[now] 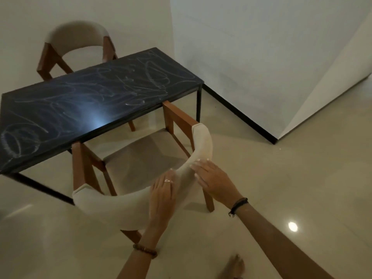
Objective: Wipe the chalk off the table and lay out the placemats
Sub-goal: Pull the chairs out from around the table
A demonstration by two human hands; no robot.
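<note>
both hands, left (162, 195) and right (211, 179), lie flat-fingered on the chair (138, 206) back; padded, grippy, probably light. chalky table (84, 101) beyond the fingertips.

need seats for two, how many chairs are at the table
2: the near chair at the table's front side, with the left hand and right hand on its backrest; the far chair behind the table. None visibly hidden.

Both arms reach forward and down, the left hand (162, 195) and right hand (213, 181) flat, fingers straight, side by side.
</note>
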